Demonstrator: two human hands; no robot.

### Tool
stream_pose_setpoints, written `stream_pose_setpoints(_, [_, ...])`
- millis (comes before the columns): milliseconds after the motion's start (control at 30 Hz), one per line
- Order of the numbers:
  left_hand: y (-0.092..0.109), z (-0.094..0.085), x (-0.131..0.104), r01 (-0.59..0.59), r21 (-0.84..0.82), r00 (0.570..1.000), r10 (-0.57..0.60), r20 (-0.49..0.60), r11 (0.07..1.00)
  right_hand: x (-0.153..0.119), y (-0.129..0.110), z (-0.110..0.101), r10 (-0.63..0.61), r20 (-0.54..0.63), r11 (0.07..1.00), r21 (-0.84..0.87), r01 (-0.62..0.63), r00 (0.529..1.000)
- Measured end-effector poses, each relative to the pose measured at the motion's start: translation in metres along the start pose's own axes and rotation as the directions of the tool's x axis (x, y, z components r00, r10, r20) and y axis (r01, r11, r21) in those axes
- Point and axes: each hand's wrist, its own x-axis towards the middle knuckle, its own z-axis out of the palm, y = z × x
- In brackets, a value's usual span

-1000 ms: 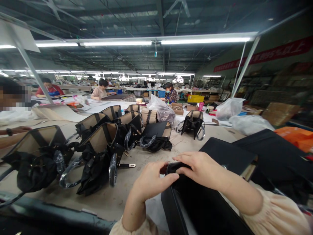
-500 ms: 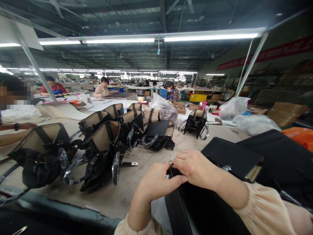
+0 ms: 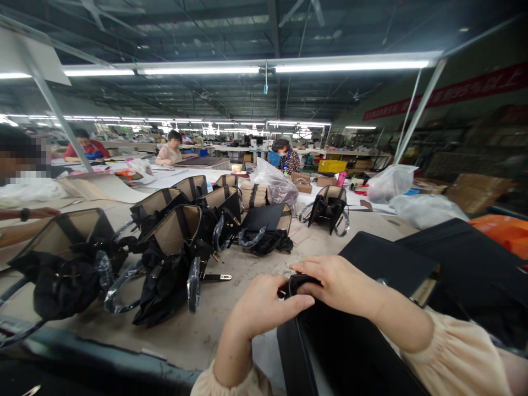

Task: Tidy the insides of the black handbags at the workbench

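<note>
A black handbag (image 3: 350,352) lies before me at the bottom right, its near end cut off by the frame. My left hand (image 3: 266,305) grips the far edge of this bag, thumb over the top and fingers curled out of sight on the far side. Close against it, my right hand (image 3: 324,280) closes on the same edge, its thumb tucked at the black fold and its fingers laid over the top. A gap in the bag's rim shows between the two hands.
Several black handbags (image 3: 177,225) with plastic-wrapped handles stand at left and centre on the worktable (image 3: 231,319). More black bags (image 3: 388,258) lie at right. Clear plastic bags (image 3: 272,184) sit farther back. At the left edge is a co-worker's arm (image 3: 28,214); others work behind.
My right hand has shifted slightly, its fingers lifting and its thumb now showing under them at the bag's edge. My left hand stays nearly in place.
</note>
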Motion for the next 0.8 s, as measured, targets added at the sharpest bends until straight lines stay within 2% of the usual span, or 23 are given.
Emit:
stream_pose_setpoints(167, [-0.002,0.0,0.002,-0.001,0.01,0.999,0.0,0.038,1.0,0.007,-0.004,0.0,-0.062,-0.008,0.998,-0.006,0.062,0.998])
stream_pose_setpoints(400, [-0.003,0.001,0.002,-0.021,0.044,0.999,0.02,0.038,0.999,0.012,-0.007,-0.003,-0.105,0.02,0.987,-0.121,0.106,0.994])
stream_pose_setpoints(500, [-0.003,0.0,0.001,-0.041,0.007,0.998,0.041,0.041,0.999,0.007,0.001,-0.01,-0.097,0.005,0.995,0.038,0.096,0.995])
stream_pose_setpoints(567, [-0.004,-0.001,0.0,-0.047,-0.074,0.998,0.05,0.035,0.996,-0.003,0.008,-0.014,-0.044,-0.074,0.975,0.213,0.059,0.996])
stream_pose_setpoints(600, [-0.005,-0.001,0.0,-0.041,-0.12,0.999,0.044,0.022,0.992,-0.01,0.013,-0.015,0.027,-0.143,0.947,0.32,0.021,0.989])
stream_pose_setpoints(633, [-0.006,-0.001,0.0,-0.031,-0.164,0.999,0.033,0.008,0.986,-0.02,0.018,-0.014,0.133,-0.222,0.897,0.442,-0.022,0.966])
stream_pose_setpoints(667, [-0.007,-0.001,-0.001,-0.019,-0.208,1.0,0.018,-0.007,0.978,-0.03,0.024,-0.011,0.267,-0.294,0.818,0.573,-0.054,0.918])
stream_pose_setpoints(733, [-0.008,0.0,-0.002,0.007,-0.286,0.999,-0.019,-0.04,0.958,-0.054,0.035,0.003,0.554,-0.359,0.592,0.804,-0.052,0.751])
stream_pose_setpoints(767, [-0.008,0.0,-0.003,0.023,-0.314,0.998,-0.042,-0.053,0.949,-0.066,0.04,0.012,0.661,-0.346,0.492,0.87,-0.036,0.666])
stream_pose_setpoints(800, [-0.007,0.0,-0.004,0.044,-0.337,0.996,-0.069,-0.063,0.94,-0.078,0.044,0.023,0.733,-0.31,0.418,0.907,-0.042,0.605])
